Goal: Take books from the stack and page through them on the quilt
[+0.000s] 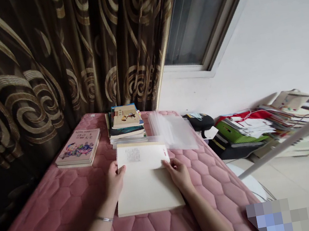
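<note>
A cream-coloured book (pixel 148 188) lies flat on a pink quilted surface (pixel 69 210) in front of me. Its white flap or cover (pixel 142 155) with small print is folded over the far end. My left hand (pixel 115 180) grips the book's left edge, thumb on the flap, fingers closed round it. My right hand (pixel 178 173) holds the flap's near right corner, fingers curled on it. A thin bracelet sits on my left wrist.
A pile of books (pixel 126 124) stands just beyond the cream book, with clear plastic sleeves (pixel 172 130) to its right. Another colourful book stack (pixel 79 148) lies at the left. A dark patterned curtain (pixel 43 63) hangs behind. Cluttered books and papers (pixel 252 126) fill the right.
</note>
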The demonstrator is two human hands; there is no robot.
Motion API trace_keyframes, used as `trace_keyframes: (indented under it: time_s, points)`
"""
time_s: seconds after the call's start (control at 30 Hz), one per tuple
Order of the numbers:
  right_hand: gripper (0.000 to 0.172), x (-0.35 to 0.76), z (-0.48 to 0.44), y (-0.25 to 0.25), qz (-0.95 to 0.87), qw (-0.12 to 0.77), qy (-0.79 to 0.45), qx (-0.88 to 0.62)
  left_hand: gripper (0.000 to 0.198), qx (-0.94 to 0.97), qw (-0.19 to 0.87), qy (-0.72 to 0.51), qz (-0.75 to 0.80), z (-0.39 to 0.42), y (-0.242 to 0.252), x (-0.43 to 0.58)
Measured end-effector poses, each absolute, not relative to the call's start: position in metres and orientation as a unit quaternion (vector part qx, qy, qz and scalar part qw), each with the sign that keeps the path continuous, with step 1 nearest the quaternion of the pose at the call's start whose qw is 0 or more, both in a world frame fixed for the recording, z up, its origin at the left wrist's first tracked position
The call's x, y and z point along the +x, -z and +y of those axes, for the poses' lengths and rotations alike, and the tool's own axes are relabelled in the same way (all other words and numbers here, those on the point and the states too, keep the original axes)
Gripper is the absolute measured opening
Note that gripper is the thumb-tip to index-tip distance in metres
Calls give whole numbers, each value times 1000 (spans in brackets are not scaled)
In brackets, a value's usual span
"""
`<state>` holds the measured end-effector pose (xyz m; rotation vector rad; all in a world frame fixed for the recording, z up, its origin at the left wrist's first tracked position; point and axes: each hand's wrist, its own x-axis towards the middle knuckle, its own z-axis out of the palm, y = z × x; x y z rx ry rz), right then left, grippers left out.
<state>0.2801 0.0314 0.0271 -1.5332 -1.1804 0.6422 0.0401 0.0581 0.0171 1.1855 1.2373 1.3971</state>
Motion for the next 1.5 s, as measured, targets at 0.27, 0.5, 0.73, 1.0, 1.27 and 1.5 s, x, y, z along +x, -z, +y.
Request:
trace_keyframes:
  time_s: [0.27,0.5,0.73,1.0,1.27,1.5]
  points:
    - [49,281,26,-37,-452,549,-340,-616,32,467,475,-567,485,59,-17,40]
    - [46,284,28,-33,-459,544,-357,-606,30,468,479,-565,483,60,-13,39]
    - [46,285,32,-26,-473,536,-297,-633,30,471,463,-563,497,59,-14,39]
    - [46,284,31,-29,-430,585,-339,-598,28,480,466,-557,492,61,-9,37]
    - [45,291,32,-30,-483,512,-394,-590,29,477,466,-561,491,60,-12,38]
    - [47,291,32,-27,-489,514,-366,-602,27,485,454,-555,500,59,-15,39]
